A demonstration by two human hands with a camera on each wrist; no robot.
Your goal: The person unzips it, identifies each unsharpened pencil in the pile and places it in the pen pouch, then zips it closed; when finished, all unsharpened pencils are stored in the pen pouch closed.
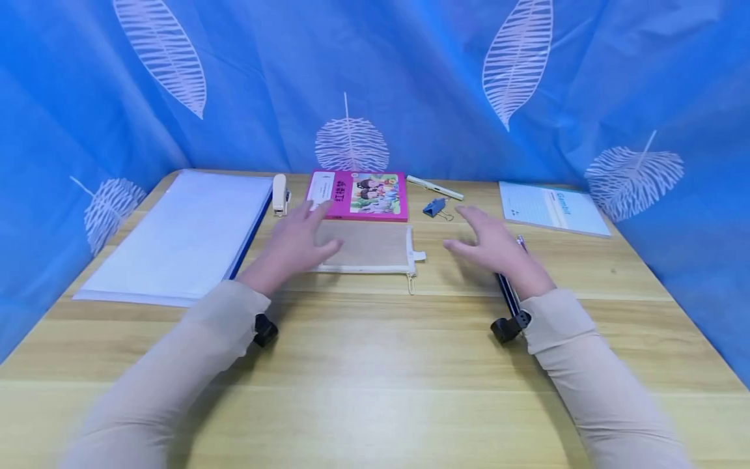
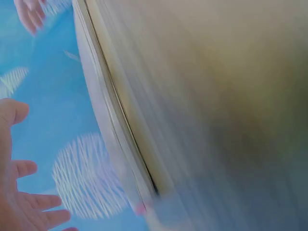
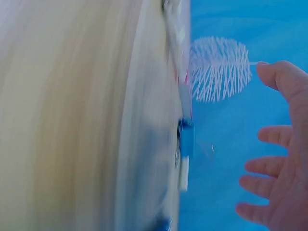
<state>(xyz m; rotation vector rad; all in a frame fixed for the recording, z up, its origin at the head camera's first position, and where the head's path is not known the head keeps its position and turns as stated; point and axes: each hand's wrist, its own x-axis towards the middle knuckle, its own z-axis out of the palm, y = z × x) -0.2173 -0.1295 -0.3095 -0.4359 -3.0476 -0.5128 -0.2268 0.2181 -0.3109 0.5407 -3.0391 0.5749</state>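
My left hand (image 1: 295,241), fingers spread and holding nothing, hovers over the left end of a flat beige zipper pouch (image 1: 375,246). Behind the pouch lies a pink picture book (image 1: 377,195). On the other side, my right hand (image 1: 498,246) also has its fingers apart and nothing in them. It overlaps some dark pens (image 1: 508,296) in the head view, hiding part of them. A blue binder clip (image 1: 435,208) lies just beyond its fingertips. In the wrist views, the left hand (image 2: 19,192) and right hand (image 3: 284,168) show fingers extended against the blue curtain.
White papers (image 1: 176,234) with a dark blue edge cover the table's left side. Beside them stands a white stapler (image 1: 280,195). A pale pen (image 1: 435,187) lies behind the clip, and a light blue notepad (image 1: 553,208) at back right. A blue curtain (image 1: 422,85) encloses the table.
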